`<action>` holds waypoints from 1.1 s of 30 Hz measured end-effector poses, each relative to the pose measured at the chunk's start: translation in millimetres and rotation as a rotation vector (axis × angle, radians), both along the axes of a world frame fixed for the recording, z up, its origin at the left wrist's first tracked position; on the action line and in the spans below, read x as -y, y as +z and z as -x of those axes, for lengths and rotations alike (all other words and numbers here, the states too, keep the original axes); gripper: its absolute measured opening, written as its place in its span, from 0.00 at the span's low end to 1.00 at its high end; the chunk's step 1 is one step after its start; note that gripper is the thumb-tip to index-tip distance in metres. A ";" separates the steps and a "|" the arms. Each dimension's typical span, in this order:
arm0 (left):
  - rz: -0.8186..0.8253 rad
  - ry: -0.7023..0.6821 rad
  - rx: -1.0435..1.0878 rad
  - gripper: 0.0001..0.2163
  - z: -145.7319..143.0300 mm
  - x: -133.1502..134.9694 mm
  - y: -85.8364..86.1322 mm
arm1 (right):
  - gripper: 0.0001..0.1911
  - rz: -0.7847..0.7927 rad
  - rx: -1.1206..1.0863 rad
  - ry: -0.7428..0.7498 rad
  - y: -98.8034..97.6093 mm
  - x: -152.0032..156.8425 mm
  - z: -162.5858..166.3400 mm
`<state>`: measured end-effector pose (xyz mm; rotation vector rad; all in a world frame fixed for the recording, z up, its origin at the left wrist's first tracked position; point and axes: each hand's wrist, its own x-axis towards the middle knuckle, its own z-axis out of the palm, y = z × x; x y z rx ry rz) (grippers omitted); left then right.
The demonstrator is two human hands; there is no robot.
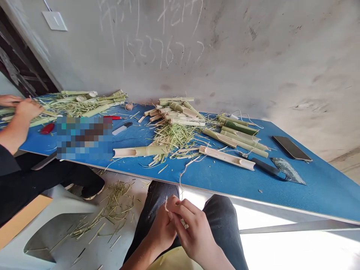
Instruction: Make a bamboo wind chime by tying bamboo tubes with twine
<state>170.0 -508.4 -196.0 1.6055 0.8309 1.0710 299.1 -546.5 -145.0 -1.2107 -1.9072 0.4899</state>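
Observation:
My left hand [161, 228] and my right hand [194, 232] are together over my lap, below the near edge of the blue table [219, 180]. Both pinch a thin pale strip or string [181, 180] that rises toward the table edge. What the fingers enclose is mostly hidden. On the table ahead lie split bamboo pieces [226, 156], a hollowed bamboo tube [140, 151] and a heap of green shavings [174, 135].
A cleaver [278, 170] and a dark phone [291, 148] lie at the table's right. More bamboo sections [242, 135] and a pile [177, 110] sit behind. Another person's hands [24, 110] work at the far left near red-handled tools [47, 128]. Shavings litter the floor [109, 210].

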 end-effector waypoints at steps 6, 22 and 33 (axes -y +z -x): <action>0.069 -0.116 0.061 0.19 9.6 6.5 4.7 | 0.09 -0.066 -0.054 -0.079 -14.0 -3.3 -15.2; -0.006 0.207 0.023 0.16 12.0 7.1 2.9 | 0.05 -0.215 0.263 -0.107 -14.3 -19.0 -13.5; -0.147 0.224 -0.025 0.11 13.4 7.6 -3.9 | 0.03 -0.136 -0.036 -0.228 -17.8 -16.6 -12.0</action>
